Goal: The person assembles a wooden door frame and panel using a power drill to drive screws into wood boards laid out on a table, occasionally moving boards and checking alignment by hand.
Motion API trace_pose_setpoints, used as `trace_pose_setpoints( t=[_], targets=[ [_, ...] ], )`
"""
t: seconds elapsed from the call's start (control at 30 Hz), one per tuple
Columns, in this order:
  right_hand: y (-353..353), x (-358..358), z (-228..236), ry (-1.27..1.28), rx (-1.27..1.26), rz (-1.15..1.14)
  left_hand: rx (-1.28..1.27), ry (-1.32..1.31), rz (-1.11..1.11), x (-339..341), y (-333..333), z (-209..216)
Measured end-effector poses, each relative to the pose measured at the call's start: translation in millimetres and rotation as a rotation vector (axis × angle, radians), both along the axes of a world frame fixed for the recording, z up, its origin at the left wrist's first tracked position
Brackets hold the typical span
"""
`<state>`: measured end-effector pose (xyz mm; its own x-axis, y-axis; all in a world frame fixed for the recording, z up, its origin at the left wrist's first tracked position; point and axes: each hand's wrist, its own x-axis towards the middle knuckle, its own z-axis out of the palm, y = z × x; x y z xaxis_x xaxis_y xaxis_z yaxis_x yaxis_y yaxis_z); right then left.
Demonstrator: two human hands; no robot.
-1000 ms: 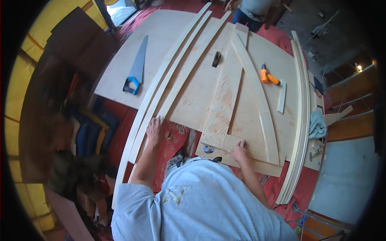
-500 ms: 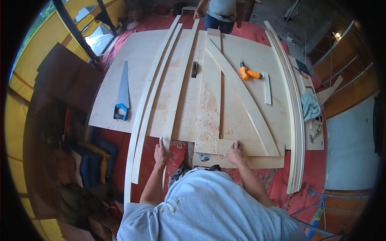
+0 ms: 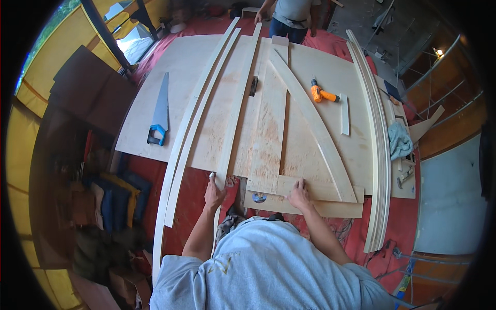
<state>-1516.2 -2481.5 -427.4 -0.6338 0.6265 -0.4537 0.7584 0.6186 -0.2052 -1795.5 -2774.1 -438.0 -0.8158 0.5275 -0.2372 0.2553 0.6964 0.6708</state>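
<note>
My left hand is closed around the near end of a long pale wooden strip, one whitish fingertip pointing forward beside it. The far end of this strip is at the hand of a person across the table. My right hand lies on a short crosswise board, its fingers bent over the top. This board meets a wide, stained lengthwise board. A curved wooden piece runs from the far end of the wide board to the short one. A small dark tool sits beside the held strip.
Two more long strips lie left of the held one, past a handsaw. An orange cordless drill and a short strip lie to the right. Farther right are stacked long mouldings, a cloth and a hammer.
The long strip in my left hand has shifted slightly right, closer to the small dark tool. My right hand stays on the short board. The whole view has tilted a little.
</note>
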Motion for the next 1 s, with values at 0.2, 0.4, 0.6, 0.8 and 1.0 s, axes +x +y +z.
trace_pose_setpoints(
  t=[0.2,0.4,0.6,0.8,1.0],
  targets=[
    [4,2,-3,0.021,-0.009,0.026,-0.072,0.081,0.095,36,-24,-1],
    [1,-1,4,-0.029,-0.026,0.045,-0.144,0.092,0.243,63,-60,-7],
    [-8,1,8,-0.055,0.043,0.105,-0.373,-0.247,0.181,57,-82,-9],
    [-1,7,-3,-0.017,0.066,0.094,-0.266,-0.228,0.233,58,-81,-12],
    [-4,4,19,-0.037,-0.005,0.054,-0.229,-0.277,0.193,48,-91,-17]
  ],
)
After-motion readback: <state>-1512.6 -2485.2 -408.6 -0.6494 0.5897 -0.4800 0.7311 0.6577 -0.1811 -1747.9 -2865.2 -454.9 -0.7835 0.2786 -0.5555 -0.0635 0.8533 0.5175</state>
